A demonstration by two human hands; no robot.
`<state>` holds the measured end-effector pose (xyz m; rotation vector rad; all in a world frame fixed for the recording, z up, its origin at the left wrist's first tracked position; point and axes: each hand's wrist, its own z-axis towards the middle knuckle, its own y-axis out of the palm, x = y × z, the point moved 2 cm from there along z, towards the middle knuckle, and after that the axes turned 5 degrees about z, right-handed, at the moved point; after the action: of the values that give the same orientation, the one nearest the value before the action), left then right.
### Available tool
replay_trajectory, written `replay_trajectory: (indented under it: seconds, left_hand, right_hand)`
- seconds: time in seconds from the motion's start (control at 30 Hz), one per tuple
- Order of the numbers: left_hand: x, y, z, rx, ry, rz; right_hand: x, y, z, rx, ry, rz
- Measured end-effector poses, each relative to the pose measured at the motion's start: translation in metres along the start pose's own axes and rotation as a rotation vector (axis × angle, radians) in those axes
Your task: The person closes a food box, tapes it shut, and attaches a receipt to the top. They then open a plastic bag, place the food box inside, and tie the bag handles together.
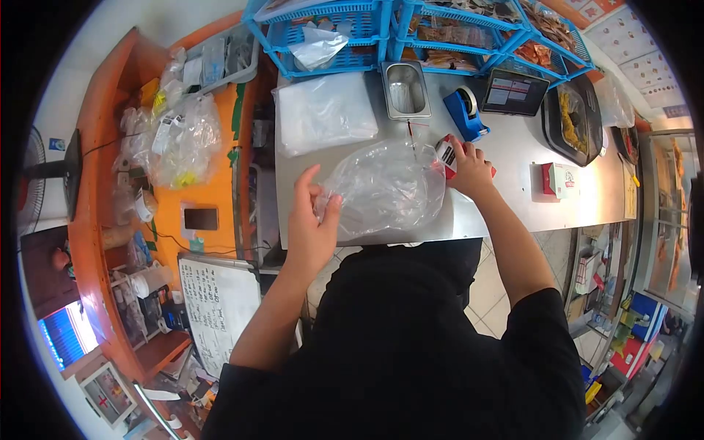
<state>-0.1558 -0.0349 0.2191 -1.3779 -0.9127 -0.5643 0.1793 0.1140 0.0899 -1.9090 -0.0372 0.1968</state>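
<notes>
A clear plastic bag point(392, 192), puffed and crinkled, lies on the steel counter between my hands. At its left side is my left hand point(314, 224), with thumb and fingers spread apart right at the plastic. My right hand point(471, 167) is closed over a small red and white box point(446, 155) with dark print, beside the bag's right edge. My fingers cover part of this box. A similar red and white box point(559, 180) stands further right on the counter.
Behind the bag are a stack of clear bags point(326, 114), a steel container point(407, 89), a blue tape dispenser point(466, 114) and a tablet point(515, 92). Blue racks point(389, 33) line the back. Left, an orange shelf point(209, 158) holds bagged items and a phone point(201, 218).
</notes>
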Motion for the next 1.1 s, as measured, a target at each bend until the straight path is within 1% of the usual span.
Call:
replay_trajectory:
  seconds: [0.07, 0.13, 0.2, 0.27, 0.33, 0.37, 0.43, 0.47, 0.53, 0.6, 0.67, 0.7, 0.73, 0.77, 0.8, 0.83, 0.87, 0.9, 0.93, 0.97, 1.0, 1.03, 1.07, 1.1]
  left_hand:
    - [-0.002, 0.004, 0.003, 0.011, -0.004, -0.131]
    - [-0.005, 0.007, 0.008, 0.016, 0.016, -0.126]
    - [-0.004, 0.008, 0.012, 0.027, 0.025, -0.122]
    - [-0.001, 0.007, 0.014, 0.02, 0.0, -0.17]
    - [-0.005, 0.009, 0.017, 0.035, 0.016, -0.168]
    - [-0.005, 0.009, 0.019, 0.048, 0.036, -0.161]
    - [-0.005, 0.011, 0.019, 0.041, 0.003, -0.203]
    - [-0.005, 0.012, 0.019, 0.036, -0.034, -0.246]
    - [-0.008, 0.015, 0.02, 0.054, -0.045, -0.304]
    - [-0.02, 0.02, 0.024, 0.076, -0.06, -0.368]
    - [-0.043, 0.025, 0.032, 0.191, -0.226, -0.696]
    - [-0.048, 0.026, 0.034, 0.19, -0.228, -0.699]
    - [-0.052, 0.025, 0.036, 0.27, -0.238, -0.658]
    - [-0.053, 0.024, 0.038, 0.349, -0.248, -0.615]
    - [-0.053, 0.023, 0.038, 0.352, -0.248, -0.62]
    - [-0.05, 0.022, 0.036, 0.293, -0.23, -0.624]
    - [-0.048, 0.023, 0.033, 0.231, -0.215, -0.626]
    - [-0.047, 0.025, 0.029, 0.23, -0.22, -0.629]
    - [-0.043, 0.029, 0.027, 0.203, -0.176, -0.583]
    - [-0.039, 0.033, 0.027, 0.177, -0.129, -0.537]
    - [-0.037, 0.038, 0.028, 0.178, -0.127, -0.541]
    - [-0.034, 0.042, 0.027, 0.184, -0.06, -0.504]
    - [-0.031, 0.045, 0.028, 0.188, 0.006, -0.467]
    - [-0.03, 0.046, 0.028, 0.186, 0.006, -0.467]
  right_hand:
    - [0.002, -0.008, -0.006, 0.018, 0.036, 0.016]
    - [0.013, -0.02, -0.016, 0.181, 0.038, 0.256]
    - [0.016, -0.052, -0.028, 0.225, 0.034, 0.251]
    - [0.012, -0.093, -0.042, 0.412, -0.121, 0.452]
    - [-0.012, -0.143, -0.059, 0.496, -0.307, 0.549]
    - [-0.027, -0.166, -0.069, 0.497, -0.304, 0.55]
    - [-0.062, -0.196, -0.087, 0.527, -0.442, 0.719]
    - [-0.077, -0.195, -0.089, 0.531, -0.437, 0.721]
    - [-0.111, -0.193, -0.091, 0.497, -0.609, 0.889]
    - [-0.147, -0.152, -0.086, 0.417, -0.698, 1.056]
    - [-0.173, -0.101, -0.075, 0.256, -0.793, 1.131]
    - [-0.176, -0.084, -0.075, 0.209, -0.772, 1.053]
    - [-0.178, -0.072, -0.075, 0.163, -0.754, 0.973]
    - [-0.173, -0.064, -0.073, 0.163, -0.755, 0.969]
    - [-0.164, -0.056, -0.07, 0.113, -0.718, 0.787]
    - [-0.16, -0.053, -0.067, 0.063, -0.681, 0.605]
    - [-0.158, -0.051, -0.068, 0.058, -0.682, 0.601]
    - [-0.156, -0.047, -0.069, 0.058, -0.65, 0.386]
    - [-0.156, -0.046, -0.071, 0.059, -0.614, 0.172]
    - [-0.159, -0.047, -0.072, 0.061, -0.614, 0.167]
    - [-0.166, -0.045, -0.072, 0.047, -0.577, 0.026]
    - [-0.174, -0.043, -0.071, 0.032, -0.536, -0.112]
    - [-0.18, -0.034, -0.065, 0.033, -0.534, -0.113]
    - [-0.185, -0.016, -0.055, 0.051, -0.553, -0.124]
